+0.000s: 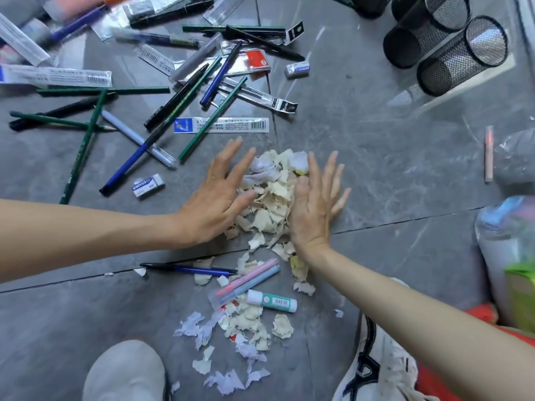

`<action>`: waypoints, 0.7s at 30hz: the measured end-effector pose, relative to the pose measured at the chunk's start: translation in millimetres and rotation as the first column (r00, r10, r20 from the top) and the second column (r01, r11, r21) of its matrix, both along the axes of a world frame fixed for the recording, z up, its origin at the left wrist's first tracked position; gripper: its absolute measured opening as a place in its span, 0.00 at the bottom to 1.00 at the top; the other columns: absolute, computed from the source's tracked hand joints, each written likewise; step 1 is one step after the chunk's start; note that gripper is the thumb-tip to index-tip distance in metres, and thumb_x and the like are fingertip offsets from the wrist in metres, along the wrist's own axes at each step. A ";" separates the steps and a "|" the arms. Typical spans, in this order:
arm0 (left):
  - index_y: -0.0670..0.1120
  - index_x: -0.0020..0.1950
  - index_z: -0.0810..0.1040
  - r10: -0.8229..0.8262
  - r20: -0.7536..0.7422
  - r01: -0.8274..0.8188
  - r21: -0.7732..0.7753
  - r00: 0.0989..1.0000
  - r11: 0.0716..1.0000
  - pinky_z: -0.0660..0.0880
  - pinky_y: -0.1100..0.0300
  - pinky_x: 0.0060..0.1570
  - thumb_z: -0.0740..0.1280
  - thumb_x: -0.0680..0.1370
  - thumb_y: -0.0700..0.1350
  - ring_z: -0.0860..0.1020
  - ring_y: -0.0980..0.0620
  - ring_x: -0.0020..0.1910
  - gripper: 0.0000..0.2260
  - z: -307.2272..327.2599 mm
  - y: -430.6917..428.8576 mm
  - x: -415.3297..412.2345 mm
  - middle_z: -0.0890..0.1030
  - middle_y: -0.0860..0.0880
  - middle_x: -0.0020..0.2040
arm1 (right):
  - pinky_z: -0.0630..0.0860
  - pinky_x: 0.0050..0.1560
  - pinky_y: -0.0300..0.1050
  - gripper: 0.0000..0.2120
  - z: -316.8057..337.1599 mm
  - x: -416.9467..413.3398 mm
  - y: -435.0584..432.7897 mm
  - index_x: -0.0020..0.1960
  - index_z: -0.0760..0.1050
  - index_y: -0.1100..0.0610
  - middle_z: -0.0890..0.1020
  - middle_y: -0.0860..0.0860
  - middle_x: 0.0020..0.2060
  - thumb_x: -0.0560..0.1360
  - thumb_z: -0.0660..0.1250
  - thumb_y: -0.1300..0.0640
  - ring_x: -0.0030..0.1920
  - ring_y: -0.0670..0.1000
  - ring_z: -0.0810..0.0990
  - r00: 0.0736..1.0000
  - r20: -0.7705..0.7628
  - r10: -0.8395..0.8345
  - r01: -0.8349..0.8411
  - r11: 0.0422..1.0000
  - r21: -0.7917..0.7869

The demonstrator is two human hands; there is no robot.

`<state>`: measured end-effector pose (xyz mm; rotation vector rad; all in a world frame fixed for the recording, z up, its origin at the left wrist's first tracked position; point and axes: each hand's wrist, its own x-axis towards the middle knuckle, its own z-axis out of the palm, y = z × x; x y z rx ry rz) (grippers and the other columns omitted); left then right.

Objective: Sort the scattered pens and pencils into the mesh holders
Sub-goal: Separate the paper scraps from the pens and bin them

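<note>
On the grey tiled floor (376, 140), in the middle of the view, the left hand (214, 195) and right hand (314, 204) are bracketing a pile of paper scraps (270, 195). Both are lying with fingers straight and spread. Each grip is apart, pressing against the sides of the pile and clamping nothing; no pen or pencil is being held.

The task's items are lying elsewhere. The main scatter of pens and pencils (162, 111) is spreading up and to the left of the left hand, mixed with packaging sleeves and an eraser (148, 185). A green pencil (212, 118) is lying nearest the left fingertips, its long axis running diagonally, its lower end towards that hand. A dark blue pen (188, 269) is lying below the left forearm, its axis running left to right across the view. Two pastel pens (249, 280) in a clear sleeve are lying just below the right wrist, beside a glue stick (272, 301).

The mesh holders (460, 56) are sitting at the upper right, well apart from both hands and nearer the right. Whether anything is inside cannot be told.

Judgement: sorting is not yet under way. The left hand is better placed for picking up, the right for dropping into the holders.
</note>
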<state>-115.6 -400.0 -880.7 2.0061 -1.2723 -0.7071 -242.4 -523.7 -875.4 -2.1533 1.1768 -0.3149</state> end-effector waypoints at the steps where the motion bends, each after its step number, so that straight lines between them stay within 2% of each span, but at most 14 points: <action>1: 0.52 0.77 0.44 0.035 -0.010 -0.035 -0.003 0.999 0.999 0.44 0.54 0.73 0.49 0.78 0.60 0.38 0.59 0.74 0.30 0.0 -1.8 1.3 0.42 0.54 0.75 | 0.28 0.71 0.47 0.29 -0.5 -6.1 -8.4 0.75 0.56 0.45 0.45 0.46 0.77 0.76 0.41 0.39 0.76 0.46 0.38 1.000 -0.012 0.011 -0.011 1.000 -0.006; 4: 0.54 0.76 0.42 0.082 -0.090 -0.080 0.019 0.993 0.997 0.44 0.53 0.74 0.48 0.78 0.60 0.39 0.59 0.75 0.29 -0.3 -16.2 4.0 0.41 0.52 0.77 | 0.35 0.75 0.53 0.30 -4.9 -14.1 -32.6 0.76 0.51 0.45 0.46 0.47 0.77 0.76 0.40 0.38 0.76 0.47 0.39 0.996 -0.030 0.079 -0.077 0.994 0.073; 6: 0.55 0.76 0.43 0.071 -0.135 -0.068 0.027 0.988 0.997 0.44 0.53 0.74 0.48 0.79 0.60 0.41 0.58 0.75 0.28 -1.0 -29.7 5.3 0.42 0.53 0.77 | 0.35 0.75 0.53 0.31 -5.8 -7.4 -37.2 0.77 0.47 0.44 0.47 0.47 0.78 0.76 0.39 0.35 0.76 0.46 0.40 0.988 -0.030 0.153 -0.148 0.981 0.121; 9: 0.52 0.77 0.45 -0.012 -0.193 0.020 0.037 0.981 0.999 0.46 0.54 0.75 0.49 0.82 0.55 0.48 0.59 0.75 0.25 3.3 -43.3 3.0 0.50 0.53 0.77 | 0.36 0.75 0.50 0.35 1.0 4.3 -16.6 0.77 0.47 0.46 0.51 0.46 0.77 0.74 0.35 0.31 0.76 0.43 0.42 0.948 0.017 0.318 -0.316 0.930 0.189; 11: 0.50 0.77 0.50 -0.062 -0.240 0.071 0.030 0.969 0.997 0.51 0.57 0.74 0.50 0.82 0.52 0.54 0.62 0.72 0.24 7.4 -41.1 0.2 0.57 0.53 0.76 | 0.41 0.76 0.47 0.35 5.2 1.7 1.5 0.77 0.49 0.51 0.55 0.48 0.76 0.76 0.39 0.32 0.76 0.42 0.47 0.931 0.080 0.357 -0.365 0.897 0.248; 13: 0.49 0.76 0.55 -0.077 -0.209 0.082 0.016 0.975 0.997 0.51 0.61 0.73 0.51 0.82 0.53 0.54 0.62 0.72 0.23 5.7 -28.1 -2.3 0.58 0.52 0.75 | 0.43 0.76 0.45 0.34 7.5 -7.6 10.7 0.76 0.54 0.57 0.58 0.51 0.76 0.78 0.43 0.36 0.76 0.44 0.50 0.942 0.130 0.309 -0.330 0.922 0.202; 15: 0.50 0.75 0.58 -0.051 -0.127 0.052 0.008 0.991 0.999 0.44 0.64 0.72 0.50 0.80 0.57 0.47 0.59 0.75 0.25 0.6 -12.3 -2.6 0.52 0.53 0.76 | 0.42 0.76 0.44 0.30 6.3 -15.3 7.6 0.74 0.60 0.59 0.58 0.54 0.75 0.80 0.45 0.43 0.76 0.47 0.50 0.963 0.153 0.220 -0.235 0.968 0.088; 16: 0.50 0.75 0.57 -0.021 -0.119 0.023 0.018 0.993 1.000 0.43 0.63 0.72 0.49 0.79 0.58 0.45 0.58 0.75 0.26 -1.4 -6.3 -2.1 0.49 0.54 0.76 | 0.42 0.76 0.45 0.29 3.3 -16.3 4.5 0.74 0.60 0.59 0.57 0.54 0.76 0.79 0.45 0.44 0.76 0.47 0.49 0.975 0.147 0.165 -0.177 0.981 0.074; 19: 0.51 0.76 0.53 0.112 -0.229 -0.100 0.067 0.967 0.993 0.45 0.59 0.73 0.51 0.80 0.56 0.45 0.59 0.75 0.25 0.5 -6.2 -6.9 0.47 0.53 0.77 | 0.39 0.76 0.46 0.31 -3.7 -5.9 6.0 0.75 0.58 0.53 0.55 0.51 0.77 0.77 0.42 0.41 0.76 0.43 0.47 0.995 0.092 0.045 -0.062 0.979 0.192; 21: 0.50 0.76 0.53 0.166 -0.306 -0.147 0.083 0.938 0.986 0.43 0.62 0.72 0.51 0.83 0.51 0.46 0.60 0.75 0.22 7.6 -16.9 -20.4 0.50 0.52 0.77 | 0.39 0.75 0.40 0.32 -4.1 7.1 21.2 0.75 0.59 0.54 0.59 0.52 0.76 0.76 0.42 0.40 0.75 0.42 0.50 0.990 0.142 -0.011 -0.021 0.974 0.224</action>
